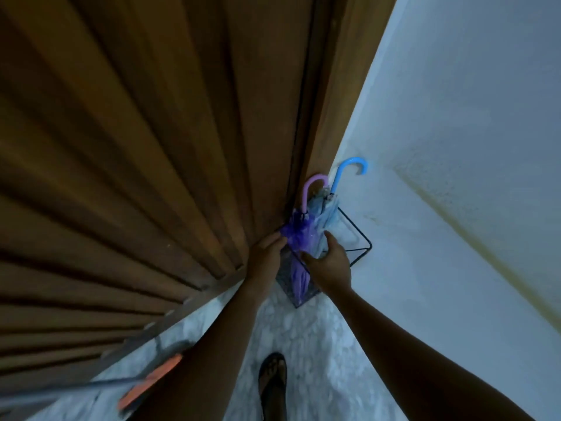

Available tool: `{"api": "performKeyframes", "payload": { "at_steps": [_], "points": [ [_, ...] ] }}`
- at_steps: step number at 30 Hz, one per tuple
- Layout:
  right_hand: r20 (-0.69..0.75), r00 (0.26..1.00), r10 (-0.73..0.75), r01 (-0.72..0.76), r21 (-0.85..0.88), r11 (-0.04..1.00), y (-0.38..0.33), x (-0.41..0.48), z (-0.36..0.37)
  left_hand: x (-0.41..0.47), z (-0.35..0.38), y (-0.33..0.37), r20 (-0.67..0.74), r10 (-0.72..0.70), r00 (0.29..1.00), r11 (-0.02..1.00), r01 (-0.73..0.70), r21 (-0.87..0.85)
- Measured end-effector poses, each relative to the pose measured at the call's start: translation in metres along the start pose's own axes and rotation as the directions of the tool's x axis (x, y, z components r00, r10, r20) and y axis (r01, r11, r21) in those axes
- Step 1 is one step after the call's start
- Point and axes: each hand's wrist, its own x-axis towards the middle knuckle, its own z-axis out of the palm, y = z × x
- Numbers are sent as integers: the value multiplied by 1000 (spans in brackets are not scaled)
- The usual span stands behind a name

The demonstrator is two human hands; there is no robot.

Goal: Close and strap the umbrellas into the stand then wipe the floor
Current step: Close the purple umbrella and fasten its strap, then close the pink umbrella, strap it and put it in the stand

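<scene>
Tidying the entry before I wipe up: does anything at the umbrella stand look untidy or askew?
Only the purple umbrella: its canopy bunches out loosely near the top of the wire stand, so it does not look strapped tight yet. The blue umbrella beside it looks tidier.

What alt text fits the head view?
Two bare hands reach down to a black wire umbrella stand in the corner between a wooden door and a white wall: the left hand touches a closed purple umbrella, the right hand spreads open beside a light blue umbrella. A sandalled foot stands on the mottled floor.
</scene>
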Motion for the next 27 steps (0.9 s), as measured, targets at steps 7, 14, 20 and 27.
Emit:
{"api": "performKeyframes", "payload": {
  "at_steps": [7,14,20,27],
  "points": [
    [263,942,-209,233,-65,970,-41,-211,5,-237,-122,-43,-226,180,957,982,-161,99],
    [664,659,-352,455,20,890,-52,-500,108,-512,-295,-214,-643,-45,764,982,-86,-171],
    [911,258,-321,646,85,759,-28,-742,211,-729,-406,-361,-852,-260,454,915,-165,-368],
    [984,32,-175,759,90,644,68,-989,319,-920,-476,-562,-858,-445,256,819,-270,-506]
  ]
}}
